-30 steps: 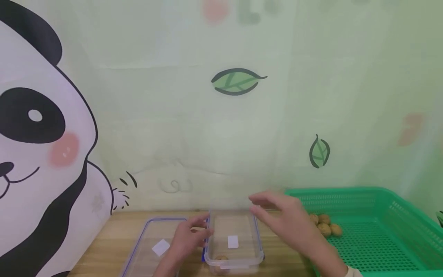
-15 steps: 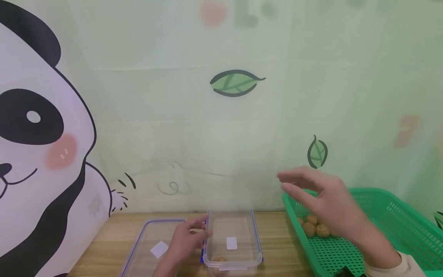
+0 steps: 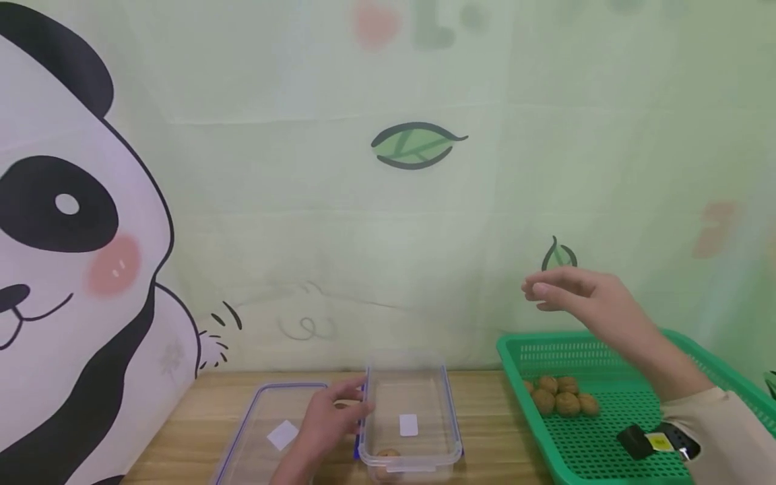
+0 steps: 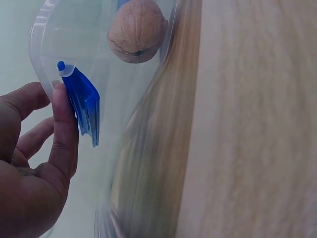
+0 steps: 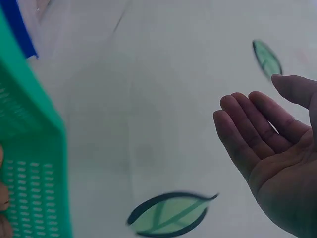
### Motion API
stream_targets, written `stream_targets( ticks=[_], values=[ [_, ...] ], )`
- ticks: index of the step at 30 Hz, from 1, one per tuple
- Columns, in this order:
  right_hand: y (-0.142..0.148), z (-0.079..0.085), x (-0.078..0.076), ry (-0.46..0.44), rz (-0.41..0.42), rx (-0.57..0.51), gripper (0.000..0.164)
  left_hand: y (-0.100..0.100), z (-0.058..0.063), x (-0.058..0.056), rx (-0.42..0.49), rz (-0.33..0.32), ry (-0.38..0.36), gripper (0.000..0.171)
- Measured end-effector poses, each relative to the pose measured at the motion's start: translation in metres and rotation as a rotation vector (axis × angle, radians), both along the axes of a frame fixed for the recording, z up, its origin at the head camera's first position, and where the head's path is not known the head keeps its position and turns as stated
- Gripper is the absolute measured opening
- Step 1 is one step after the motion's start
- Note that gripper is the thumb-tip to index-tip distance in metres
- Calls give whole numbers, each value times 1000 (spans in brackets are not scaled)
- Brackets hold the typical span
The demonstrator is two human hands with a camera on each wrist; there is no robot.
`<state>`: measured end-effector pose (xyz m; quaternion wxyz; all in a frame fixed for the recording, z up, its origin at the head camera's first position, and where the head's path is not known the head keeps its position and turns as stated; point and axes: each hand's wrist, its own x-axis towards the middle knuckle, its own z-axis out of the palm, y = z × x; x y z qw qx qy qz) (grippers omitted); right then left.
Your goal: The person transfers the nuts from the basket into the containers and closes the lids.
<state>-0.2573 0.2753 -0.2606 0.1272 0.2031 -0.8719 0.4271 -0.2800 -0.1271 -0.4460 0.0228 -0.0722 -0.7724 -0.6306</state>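
Far left: panda print [image 3: 73, 256] covers the wall from 9 to 7 o'clock. Tabletop [image 3: 182, 417] is bare wood along the bottom.

Lid [image 3: 267, 431] lies flat on the tabletop at 7 o'clock, clear with a blue rim, white label on it, just beside the box.

Left hand [image 3: 330, 417] reaches over the lid to the left wall of the box. Wrist view: fingers [image 4: 62, 129] lie against the blue clip [image 4: 81, 106] at the box edge, loosely curved, touching it; a firm grip isn't visible, so I read it as resting there, nothing clamped.

Box [image 3: 409, 421] at 6 o'clock, clear, uncovered, white label on the floor. One walnut [image 3: 388, 455] inside at the near end; the left wrist view shows it [image 4: 136, 29] against the wall by the corner.

Leaf print [image 3: 415, 143] on the wall above the box at 12 o'clock.

Right hand [image 3: 576, 293] at 3 o'clock, raised in the air above the basket's back left corner, well apart from the box. Palm empty, fingers [image 5: 252, 121] relaxed and slightly spread, holding nothing.

Basket [image 3: 606, 350] at 4 o'clock, green mesh, on the tabletop just right of the box. Nuts [image 3: 560, 394] cluster at its back left. Beige sleeve [image 3: 721, 417] crosses over its right side.
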Motion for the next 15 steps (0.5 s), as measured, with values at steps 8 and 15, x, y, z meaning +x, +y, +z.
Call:
stream_targets(
  ticks=[8,15],
  values=[
    [39,-30,-40,-141,-3,-63,56,-5,2,3,10,1,14,55],
    [68,-55,-55,-200,-12,-59,59,-2,-2,-1,19,-11,25,56]
  ],
)
